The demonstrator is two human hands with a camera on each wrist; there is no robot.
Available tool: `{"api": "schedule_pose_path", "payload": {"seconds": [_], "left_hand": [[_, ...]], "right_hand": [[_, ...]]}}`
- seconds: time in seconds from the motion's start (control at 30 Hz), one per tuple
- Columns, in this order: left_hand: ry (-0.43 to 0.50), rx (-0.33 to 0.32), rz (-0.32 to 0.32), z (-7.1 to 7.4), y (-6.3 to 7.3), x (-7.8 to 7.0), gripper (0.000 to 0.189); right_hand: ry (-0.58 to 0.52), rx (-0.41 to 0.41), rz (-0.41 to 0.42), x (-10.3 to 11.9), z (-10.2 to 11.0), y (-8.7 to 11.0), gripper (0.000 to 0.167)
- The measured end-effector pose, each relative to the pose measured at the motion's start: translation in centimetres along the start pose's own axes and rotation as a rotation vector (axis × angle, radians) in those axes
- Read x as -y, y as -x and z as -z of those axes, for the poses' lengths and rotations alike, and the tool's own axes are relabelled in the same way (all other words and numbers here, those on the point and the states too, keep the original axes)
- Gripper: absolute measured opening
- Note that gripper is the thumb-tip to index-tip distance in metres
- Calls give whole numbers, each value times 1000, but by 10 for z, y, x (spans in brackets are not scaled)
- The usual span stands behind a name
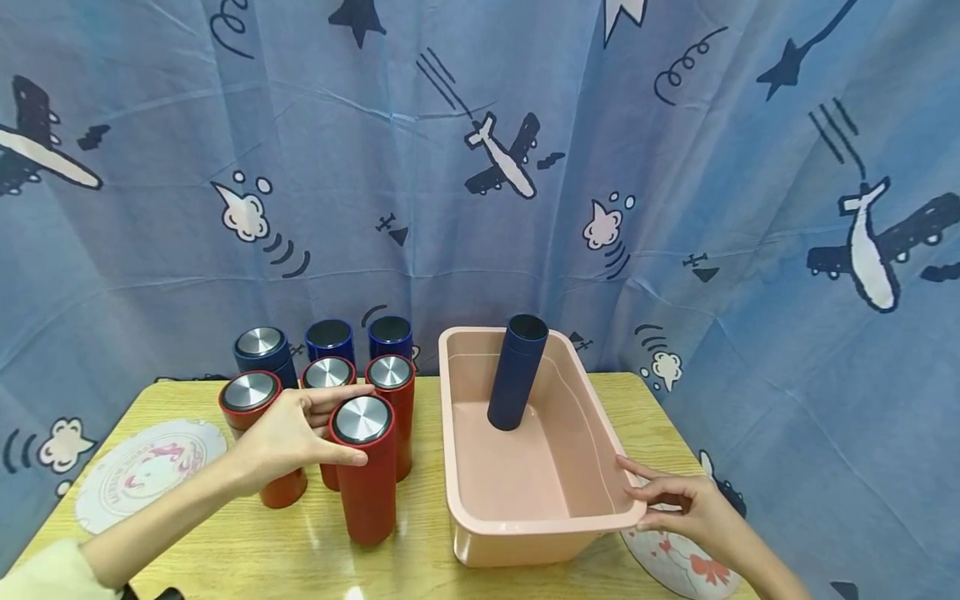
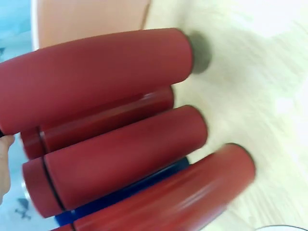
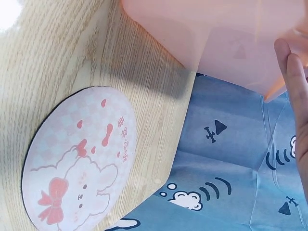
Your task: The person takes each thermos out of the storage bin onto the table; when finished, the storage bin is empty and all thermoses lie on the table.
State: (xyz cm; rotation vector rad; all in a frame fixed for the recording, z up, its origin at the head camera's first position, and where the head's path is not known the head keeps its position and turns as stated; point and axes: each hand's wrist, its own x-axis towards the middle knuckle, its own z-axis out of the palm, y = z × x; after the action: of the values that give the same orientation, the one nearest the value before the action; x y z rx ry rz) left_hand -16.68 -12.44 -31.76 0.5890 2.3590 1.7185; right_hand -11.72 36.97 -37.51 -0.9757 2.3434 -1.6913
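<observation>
My left hand point(image 1: 288, 433) grips a red thermos point(image 1: 367, 483) near its silver-topped lid, thumb on the near side and fingers behind. The thermos is upright, and in the left wrist view a dark shadow shows beside its base. Other red thermoses point(image 1: 390, 375) point(image 2: 120, 159) stand close behind and to its left. My right hand point(image 1: 686, 500) pinches the right rim of a pink plastic bin point(image 1: 510, 527) between thumb and fingers. Inside the bin, a dark blue thermos point(image 1: 517, 375) leans toward the far wall.
Blue thermoses point(image 1: 330, 337) stand at the back of the wooden table point(image 1: 247, 558). A round white mat point(image 1: 150, 467) lies on the left. Another round mat with a rabbit print point(image 3: 82, 163) lies right of the bin. A blue patterned curtain point(image 1: 450, 233) hangs behind.
</observation>
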Motion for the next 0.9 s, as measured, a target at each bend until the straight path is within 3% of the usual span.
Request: {"api": "schedule_pose_path", "payload": {"seconds": [0.5,0.9], "left_hand": [[47,44,25,-6,-1,22,78],[18,132,-37,-1,-5,29,74]], "right_hand": [[-16,8,17,0,0,0,34],[-39,12,23,-1,0,0,34]]}}
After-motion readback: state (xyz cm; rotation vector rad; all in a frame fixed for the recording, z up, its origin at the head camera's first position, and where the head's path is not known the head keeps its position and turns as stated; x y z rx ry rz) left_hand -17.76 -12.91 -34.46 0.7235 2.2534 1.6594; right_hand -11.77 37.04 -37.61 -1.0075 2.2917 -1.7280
